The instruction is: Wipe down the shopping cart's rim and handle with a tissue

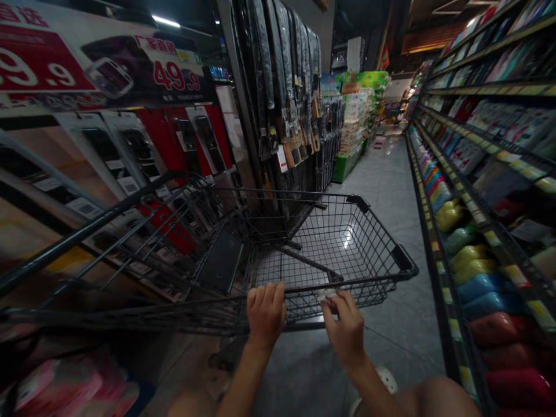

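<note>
A dark wire shopping cart (347,200) stands side-on before me, its basket bare wire where I can see inside. My left hand (266,313) is wrapped round the near top rim of the cart. To its right, my right hand (345,324) pinches a crumpled white wipe or tissue (329,295) and presses it against the same rim. The wipe is small and partly covered by the fingers. At the left, the cart's handle (87,226) slants upward, and a dark flat panel (221,260) sits in the child-seat part.
Packaged belts (282,58) hang beyond the cart, beside a price sign (174,75). Shelves with folded, colourful goods (482,289) line the right side. A grey tiled aisle (386,168) runs back past stacked cartons (356,116). Pink goods (69,376) lie at lower left.
</note>
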A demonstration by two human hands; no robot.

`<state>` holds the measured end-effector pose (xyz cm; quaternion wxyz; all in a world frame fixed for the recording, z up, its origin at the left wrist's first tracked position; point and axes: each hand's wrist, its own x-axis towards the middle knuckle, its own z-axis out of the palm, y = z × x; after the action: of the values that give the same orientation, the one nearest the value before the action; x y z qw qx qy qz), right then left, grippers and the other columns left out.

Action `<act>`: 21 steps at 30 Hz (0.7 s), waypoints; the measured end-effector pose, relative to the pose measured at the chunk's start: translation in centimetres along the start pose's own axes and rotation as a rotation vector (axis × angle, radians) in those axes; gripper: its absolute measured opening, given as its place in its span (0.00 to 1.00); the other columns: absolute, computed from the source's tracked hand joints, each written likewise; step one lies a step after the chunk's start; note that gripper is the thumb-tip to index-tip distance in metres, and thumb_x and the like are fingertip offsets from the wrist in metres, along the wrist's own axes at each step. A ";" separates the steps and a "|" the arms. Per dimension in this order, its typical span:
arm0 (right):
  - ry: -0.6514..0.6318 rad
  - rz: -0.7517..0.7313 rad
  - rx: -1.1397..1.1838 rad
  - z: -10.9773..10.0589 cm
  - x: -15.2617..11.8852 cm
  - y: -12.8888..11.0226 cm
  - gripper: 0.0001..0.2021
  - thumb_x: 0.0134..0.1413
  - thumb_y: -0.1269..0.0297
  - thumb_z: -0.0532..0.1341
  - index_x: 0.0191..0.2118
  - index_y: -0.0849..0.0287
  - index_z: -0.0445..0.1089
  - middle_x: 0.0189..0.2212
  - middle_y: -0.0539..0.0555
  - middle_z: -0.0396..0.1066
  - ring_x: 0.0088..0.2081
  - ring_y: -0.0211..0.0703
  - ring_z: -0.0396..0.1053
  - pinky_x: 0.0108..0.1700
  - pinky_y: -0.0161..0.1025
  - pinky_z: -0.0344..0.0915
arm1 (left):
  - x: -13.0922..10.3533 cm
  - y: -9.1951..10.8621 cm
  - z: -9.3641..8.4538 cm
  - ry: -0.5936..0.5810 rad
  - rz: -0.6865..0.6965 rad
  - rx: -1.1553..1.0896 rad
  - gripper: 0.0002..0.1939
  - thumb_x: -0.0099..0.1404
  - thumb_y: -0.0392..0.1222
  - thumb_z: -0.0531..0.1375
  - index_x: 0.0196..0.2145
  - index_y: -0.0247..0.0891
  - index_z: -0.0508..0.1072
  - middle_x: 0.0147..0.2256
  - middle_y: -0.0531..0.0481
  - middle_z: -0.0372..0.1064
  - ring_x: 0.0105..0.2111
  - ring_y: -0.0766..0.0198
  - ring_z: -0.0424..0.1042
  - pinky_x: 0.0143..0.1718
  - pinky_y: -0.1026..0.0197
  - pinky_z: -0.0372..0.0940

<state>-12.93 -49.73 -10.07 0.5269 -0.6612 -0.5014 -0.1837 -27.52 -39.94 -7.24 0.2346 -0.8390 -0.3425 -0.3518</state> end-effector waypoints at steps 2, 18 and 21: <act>0.002 0.030 0.035 0.6 0.1 -1.2 0.06 0.60 0.73 0.56 0.37 0.59 0.69 0.32 0.54 0.68 0.31 0.39 0.69 0.32 0.35 0.71 | 0.0 0.2 -0.2 -0.018 -0.012 0.000 0.16 0.54 0.29 0.55 0.41 0.39 0.72 0.29 0.50 0.67 0.31 0.59 0.62 0.39 0.55 0.53; 0.065 0.028 0.196 3.3 -1.0 -5.1 0.11 0.60 0.75 0.56 0.46 0.57 0.66 0.38 0.57 0.67 0.40 0.43 0.71 0.40 0.41 0.75 | 0.2 0.0 -0.3 -0.009 -0.026 0.009 0.15 0.56 0.29 0.54 0.40 0.40 0.72 0.28 0.50 0.67 0.30 0.59 0.62 0.39 0.55 0.53; 0.045 0.046 0.199 3.9 -1.1 -5.4 0.11 0.61 0.76 0.54 0.46 0.57 0.66 0.38 0.57 0.67 0.39 0.43 0.71 0.40 0.42 0.74 | 0.2 0.0 0.0 0.011 -0.024 0.005 0.14 0.57 0.30 0.54 0.39 0.39 0.72 0.28 0.50 0.67 0.31 0.59 0.62 0.39 0.55 0.53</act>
<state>-19.12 -47.11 -9.63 0.6051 -0.6128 -0.4897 -0.1357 -27.48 -39.87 -7.09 0.2344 -0.8323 -0.3521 -0.3583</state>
